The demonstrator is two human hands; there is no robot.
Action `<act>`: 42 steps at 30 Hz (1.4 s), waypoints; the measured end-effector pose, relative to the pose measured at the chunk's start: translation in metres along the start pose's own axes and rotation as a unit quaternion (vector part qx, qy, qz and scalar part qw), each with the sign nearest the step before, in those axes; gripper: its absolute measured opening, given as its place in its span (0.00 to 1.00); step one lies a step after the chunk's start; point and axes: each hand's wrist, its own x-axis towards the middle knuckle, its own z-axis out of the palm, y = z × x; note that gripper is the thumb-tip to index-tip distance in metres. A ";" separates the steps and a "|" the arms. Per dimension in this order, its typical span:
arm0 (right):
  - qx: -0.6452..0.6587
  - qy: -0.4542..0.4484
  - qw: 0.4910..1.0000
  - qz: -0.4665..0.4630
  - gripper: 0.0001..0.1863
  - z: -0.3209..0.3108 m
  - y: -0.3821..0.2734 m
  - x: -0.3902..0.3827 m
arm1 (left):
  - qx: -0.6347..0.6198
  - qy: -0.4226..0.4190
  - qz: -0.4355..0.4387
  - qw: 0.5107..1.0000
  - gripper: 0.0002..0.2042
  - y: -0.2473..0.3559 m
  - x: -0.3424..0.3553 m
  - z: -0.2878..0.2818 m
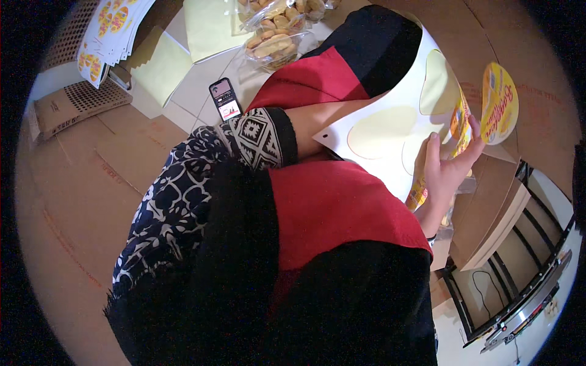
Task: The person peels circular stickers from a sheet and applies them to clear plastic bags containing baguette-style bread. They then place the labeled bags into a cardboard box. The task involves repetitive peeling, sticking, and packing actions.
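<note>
My left forearm (320, 125) reaches from a patterned sleeve under a white backing sheet (378, 165); that hand is hidden. The sheet has pale oval cut-outs and yellow printed stickers along its right part. My right hand (452, 168) is at the sheet's right edge, thumb raised and fingers bent, with a peeled yellow oval sticker (499, 104) at its fingertips. Red and black fabric (348, 207) covers my lap beneath the sheet.
Clear bags of biscuits (271, 49), pale yellow sheets (159, 73) and a phone (224, 97) lie ahead on tiles. Printed sticker sheets (101, 43) and a cardboard piece (79, 107) are at left. Cardboard (79, 201) covers the floor; a black metal rack (506, 262) stands at right.
</note>
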 end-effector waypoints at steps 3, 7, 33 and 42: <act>0.048 -0.020 0.998 -0.040 0.33 -0.004 -0.002 0.006 | 0.016 0.000 -0.004 1.000 0.21 -0.007 0.001 0.002; 0.155 0.045 0.986 0.037 0.43 0.002 0.006 0.006 | 0.036 0.005 -0.006 0.999 0.19 -0.014 0.005 0.006; 0.150 -0.071 0.983 0.072 0.33 -0.027 0.011 0.005 | 0.110 0.045 -0.006 0.993 0.13 -0.056 0.042 0.002; 0.070 -0.111 0.988 0.083 0.32 -0.034 -0.002 0.015 | 0.132 -0.009 0.004 0.991 0.14 -0.052 0.046 0.005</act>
